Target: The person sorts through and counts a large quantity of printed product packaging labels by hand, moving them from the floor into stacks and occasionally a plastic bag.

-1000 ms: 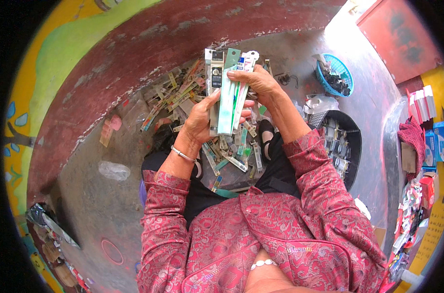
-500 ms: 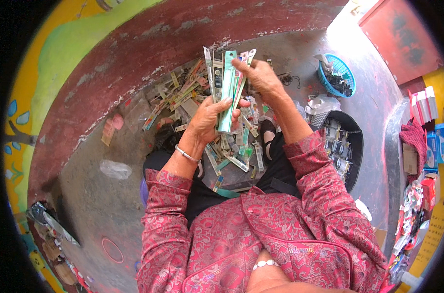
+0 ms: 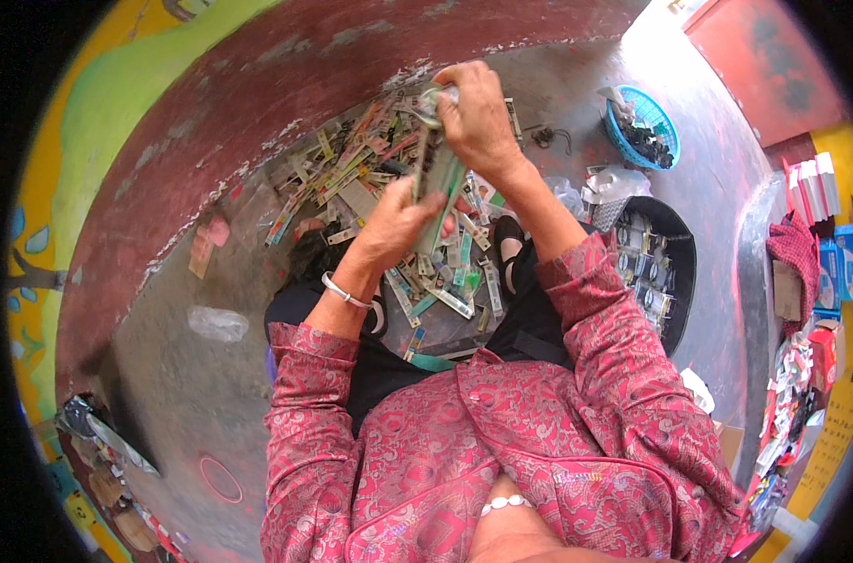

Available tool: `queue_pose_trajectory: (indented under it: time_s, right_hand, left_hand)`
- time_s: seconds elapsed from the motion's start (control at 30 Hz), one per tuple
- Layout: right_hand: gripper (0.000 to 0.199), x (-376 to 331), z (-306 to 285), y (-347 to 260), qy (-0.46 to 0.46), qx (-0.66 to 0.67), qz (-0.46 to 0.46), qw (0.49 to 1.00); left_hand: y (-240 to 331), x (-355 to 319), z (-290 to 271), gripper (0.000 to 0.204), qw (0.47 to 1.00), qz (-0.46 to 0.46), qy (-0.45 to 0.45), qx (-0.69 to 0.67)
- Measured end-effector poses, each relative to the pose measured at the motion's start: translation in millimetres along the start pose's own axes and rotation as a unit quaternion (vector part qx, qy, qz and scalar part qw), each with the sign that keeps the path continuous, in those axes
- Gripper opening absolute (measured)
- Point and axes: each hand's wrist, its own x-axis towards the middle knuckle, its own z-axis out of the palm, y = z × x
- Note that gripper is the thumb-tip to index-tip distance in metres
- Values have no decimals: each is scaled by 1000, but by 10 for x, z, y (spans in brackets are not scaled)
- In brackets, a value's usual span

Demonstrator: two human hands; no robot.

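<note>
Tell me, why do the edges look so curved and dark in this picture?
Head view: the fisheye lens bends the red wall toward a black rim; daylight is even, shadows soft; the right hand looks slightly blurred; the left hand is sharper.

An informal floor-level sorting workplace. Beyond the fingers [image 3: 450, 103], flat packaging strips [image 3: 347, 174] litter bare concrete floor [image 3: 192, 375] against a painted wall [image 3: 117, 122]. Right of them stand a blue basket [image 3: 665, 122] and a black tub [image 3: 675, 272].

Concrete floor [image 3: 192, 394] — scattered packets [image 3: 351, 174].
</note>
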Motion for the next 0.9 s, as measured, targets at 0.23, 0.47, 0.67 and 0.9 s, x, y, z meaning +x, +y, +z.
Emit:
queue_pose_trajectory:
  time_s: [0.23, 0.47, 0.67, 0.9]
  right_hand:
    - [8, 22, -177, 156, 154, 117, 134, 972]
    - [9, -227, -62, -272, -170, 140, -94, 971]
    - [10, -185, -122, -262, -121, 4, -131, 984]
    - [5, -158, -97, -139, -38, 29, -46, 998]
  left_hand:
    - [-74, 54, -134, 25, 987, -14, -5, -163]
    - [-59, 122, -64, 14, 972, -25, 133, -192]
    - [-58, 35, -110, 17, 980, -48, 48, -188]
    - [-55, -12, -79, 18, 979, -35, -27, -197]
